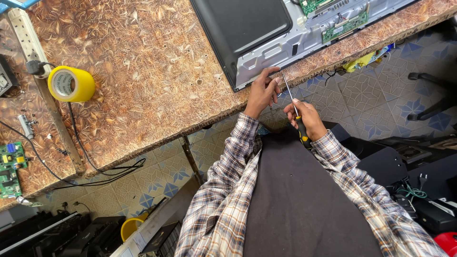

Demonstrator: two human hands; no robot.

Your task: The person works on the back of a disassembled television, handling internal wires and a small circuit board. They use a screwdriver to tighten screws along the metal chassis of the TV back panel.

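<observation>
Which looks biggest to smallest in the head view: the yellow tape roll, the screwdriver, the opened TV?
1. TV, largest, though cut off by the frame.
2. Screwdriver.
3. Tape roll; close to the screwdriver in apparent size, so unsure.

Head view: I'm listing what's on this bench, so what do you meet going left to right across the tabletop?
Green circuit board → white power strip → yellow tape roll → left hand at the opened screen's corner → screwdriver in the right hand.
</observation>
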